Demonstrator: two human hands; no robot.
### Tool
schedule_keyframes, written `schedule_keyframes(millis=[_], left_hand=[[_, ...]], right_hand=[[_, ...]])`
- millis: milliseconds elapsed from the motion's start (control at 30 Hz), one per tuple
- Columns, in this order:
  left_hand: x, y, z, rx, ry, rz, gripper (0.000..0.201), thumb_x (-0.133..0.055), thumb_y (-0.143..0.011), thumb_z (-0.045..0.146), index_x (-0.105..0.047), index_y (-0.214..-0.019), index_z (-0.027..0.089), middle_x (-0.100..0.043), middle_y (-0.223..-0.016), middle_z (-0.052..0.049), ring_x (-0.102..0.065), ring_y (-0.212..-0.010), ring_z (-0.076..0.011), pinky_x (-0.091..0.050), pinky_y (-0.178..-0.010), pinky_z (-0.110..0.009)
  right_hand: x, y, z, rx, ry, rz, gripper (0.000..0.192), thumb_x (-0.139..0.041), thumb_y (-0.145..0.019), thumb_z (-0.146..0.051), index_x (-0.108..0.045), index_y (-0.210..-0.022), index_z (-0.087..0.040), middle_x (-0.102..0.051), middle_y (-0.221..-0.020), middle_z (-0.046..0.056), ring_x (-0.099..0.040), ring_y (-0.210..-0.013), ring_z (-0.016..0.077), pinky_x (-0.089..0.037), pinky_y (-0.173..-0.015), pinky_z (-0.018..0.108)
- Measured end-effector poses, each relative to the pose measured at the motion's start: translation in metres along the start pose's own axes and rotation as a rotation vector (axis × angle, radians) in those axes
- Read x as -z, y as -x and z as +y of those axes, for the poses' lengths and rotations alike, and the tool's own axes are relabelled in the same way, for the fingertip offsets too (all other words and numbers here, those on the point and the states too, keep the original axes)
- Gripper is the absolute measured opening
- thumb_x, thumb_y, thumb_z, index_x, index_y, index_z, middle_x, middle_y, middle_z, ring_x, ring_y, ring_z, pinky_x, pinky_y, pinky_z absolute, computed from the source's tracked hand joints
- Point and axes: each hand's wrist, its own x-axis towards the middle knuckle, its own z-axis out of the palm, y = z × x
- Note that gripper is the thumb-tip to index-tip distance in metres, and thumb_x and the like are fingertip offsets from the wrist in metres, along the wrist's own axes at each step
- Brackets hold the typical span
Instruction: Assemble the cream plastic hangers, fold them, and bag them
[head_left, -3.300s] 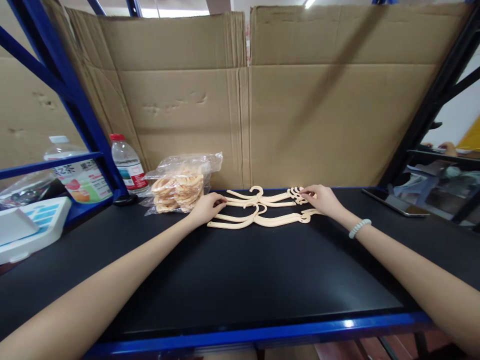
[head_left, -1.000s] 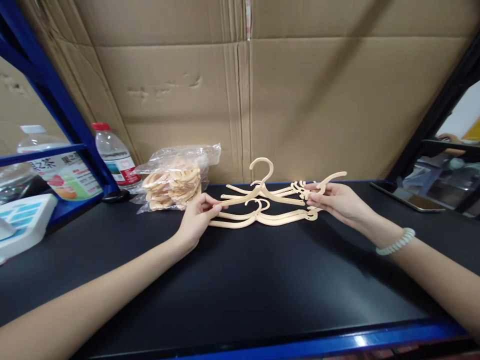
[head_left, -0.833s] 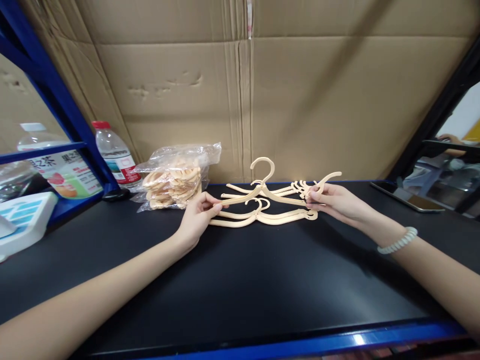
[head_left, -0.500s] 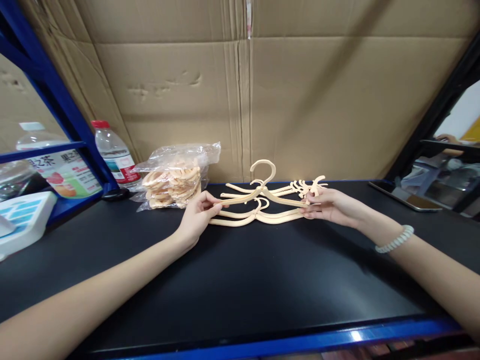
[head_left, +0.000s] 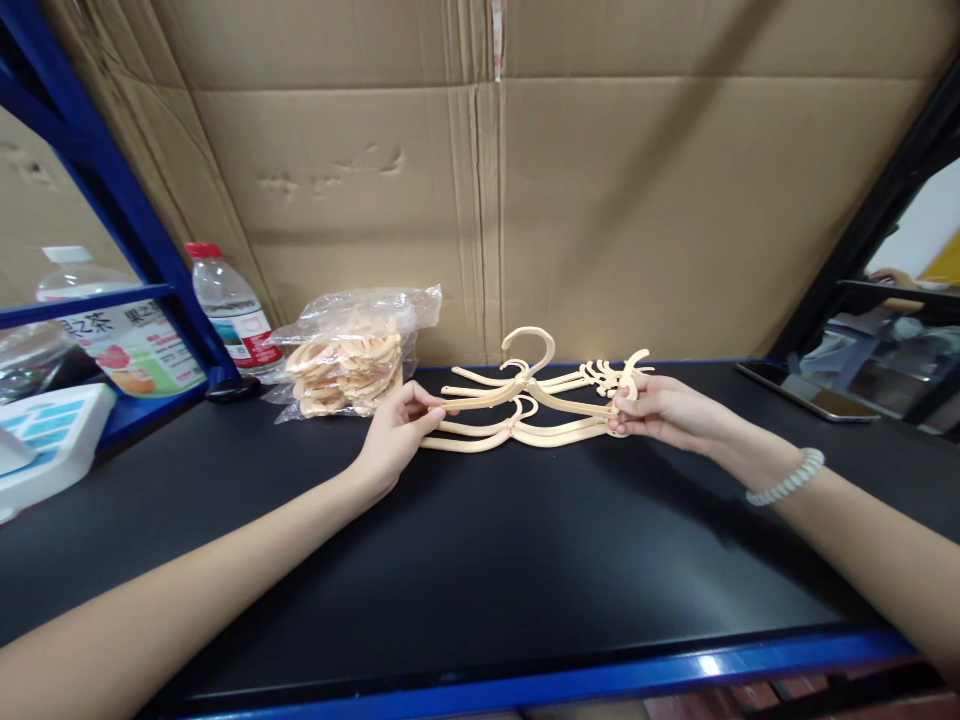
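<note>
I see the left hand (head_left: 394, 437) with its fingers pinched on one end of a cream hanger (head_left: 525, 385); the right hand (head_left: 660, 415), fingers clamped, holds the other end. Hanger raised just above more hangers (head_left: 517, 435) lying on the black surface (head_left: 480, 560). Bag of rings (head_left: 349, 365) and a bottle (head_left: 229, 305) left of them.
</note>
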Motion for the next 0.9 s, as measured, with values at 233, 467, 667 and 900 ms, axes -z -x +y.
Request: schedule_keyframes(millis=[233, 467, 667, 900], left_hand=[[0.001, 0.002, 0.000, -0.001, -0.012, -0.040, 0.025, -0.071, -0.067, 0.029, -0.050, -0.071, 0.018, -0.071, -0.075, -0.005, -0.067, -0.075, -0.0198, -0.043, -0.063, -0.026], [0.001, 0.007, 0.002, -0.104, -0.211, -0.124, 0.024, -0.063, -0.079, 0.038, -0.048, -0.078, 0.019, -0.068, -0.076, -0.004, -0.066, -0.075, -0.0198, -0.046, -0.066, -0.028], [0.008, 0.009, 0.022, -0.601, -0.935, -0.322, 0.019, -0.048, -0.090, 0.034, -0.060, -0.095, 0.020, -0.065, -0.078, -0.004, -0.058, -0.069, -0.0175, -0.040, -0.066, -0.028], [0.020, 0.007, 0.047, -0.691, -1.251, -0.396, 0.029, -0.039, -0.093, 0.033, -0.063, -0.091, 0.017, -0.063, -0.079, -0.008, -0.059, -0.071, -0.0189, -0.041, -0.065, -0.028]], right_hand=[[-0.004, 0.000, 0.001, 0.073, 0.061, 0.102, 0.034, -0.082, -0.055, -0.022, -0.049, -0.064, -0.020, -0.059, -0.063, 0.001, -0.061, -0.061, 0.0166, -0.054, -0.060, 0.032], [0.000, -0.003, 0.005, 0.111, -0.016, 0.089, 0.030, -0.078, -0.062, -0.022, -0.049, -0.068, -0.019, -0.055, -0.065, -0.001, -0.058, -0.057, 0.0131, -0.051, -0.058, 0.030], [-0.002, -0.001, 0.002, 0.091, -0.058, 0.069, 0.027, -0.078, -0.063, -0.022, -0.052, -0.069, -0.018, -0.057, -0.064, -0.001, -0.058, -0.056, 0.0141, -0.051, -0.059, 0.032], [0.003, -0.002, -0.003, 0.125, -0.035, 0.060, 0.019, -0.075, -0.070, -0.031, -0.067, -0.081, -0.018, -0.059, -0.071, 0.001, -0.054, -0.062, 0.0125, -0.049, -0.060, 0.029]])
